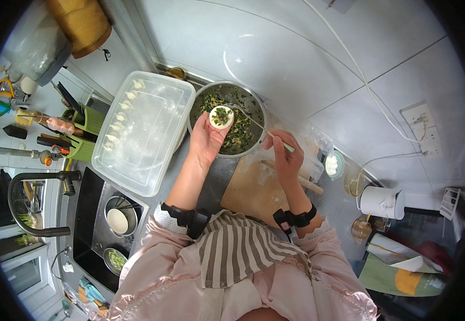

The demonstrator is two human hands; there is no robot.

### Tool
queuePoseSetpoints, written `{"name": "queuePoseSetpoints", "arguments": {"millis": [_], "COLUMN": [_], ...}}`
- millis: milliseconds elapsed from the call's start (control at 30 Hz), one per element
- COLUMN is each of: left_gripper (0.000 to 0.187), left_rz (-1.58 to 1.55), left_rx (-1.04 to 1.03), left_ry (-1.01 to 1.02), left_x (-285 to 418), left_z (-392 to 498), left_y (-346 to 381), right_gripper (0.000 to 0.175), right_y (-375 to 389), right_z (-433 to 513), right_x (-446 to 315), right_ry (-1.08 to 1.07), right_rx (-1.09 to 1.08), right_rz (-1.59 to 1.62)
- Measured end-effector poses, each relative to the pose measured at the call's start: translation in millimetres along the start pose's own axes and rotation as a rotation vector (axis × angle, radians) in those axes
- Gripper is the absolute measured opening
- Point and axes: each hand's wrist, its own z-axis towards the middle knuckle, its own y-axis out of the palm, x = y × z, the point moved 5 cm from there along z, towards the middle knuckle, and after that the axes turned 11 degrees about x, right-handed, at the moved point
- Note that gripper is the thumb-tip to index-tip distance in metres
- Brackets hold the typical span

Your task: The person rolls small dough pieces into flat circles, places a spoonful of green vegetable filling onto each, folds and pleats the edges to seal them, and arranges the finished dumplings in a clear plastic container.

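On the fingers of my left hand [207, 138] rests a round dough wrapper [221, 123], with a mound of chopped green filling [221, 116] at its middle. My right hand [286, 154] grips the handle of a metal spoon or fork [252, 119]; its head reaches the wrapper's upper edge and is partly hidden. Beneath both lies a steel bowl [265, 116] holding chopped greens and yellow bits. To the left, a translucent plastic container lid or tray [148, 124] carries a row of several folded dumplings [121, 116] along its left side, with flour dusted over it.
A wooden board [252, 188] and a rolling pin [310, 185] lie before me, beside plastic bags [314, 148]. A small bowl with white dough pieces [332, 165] stands right. A sink [92, 224] with pots, a faucet [40, 230] and a green knife holder [86, 134] are left. A kettle [381, 202] stands right.
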Motion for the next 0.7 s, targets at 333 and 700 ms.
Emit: {"name": "queuePoseSetpoints", "arguments": {"millis": [333,700], "left_gripper": [0.034,0.037], "left_rz": [-0.022,-0.098], "left_rx": [-0.004,0.042], "left_ry": [0.004,0.031], "left_x": [-3.4,-5.5], "left_z": [-0.9,1.5], "left_y": [2.0,4.4], "right_gripper": [0.018,0.020], "right_y": [3.6,8.6], "right_z": [-8.0,-14.2], "right_x": [1.4,-3.8], "right_ry": [0.006,0.066], "right_rx": [0.018,0.017], "right_rz": [0.000,-0.014]}}
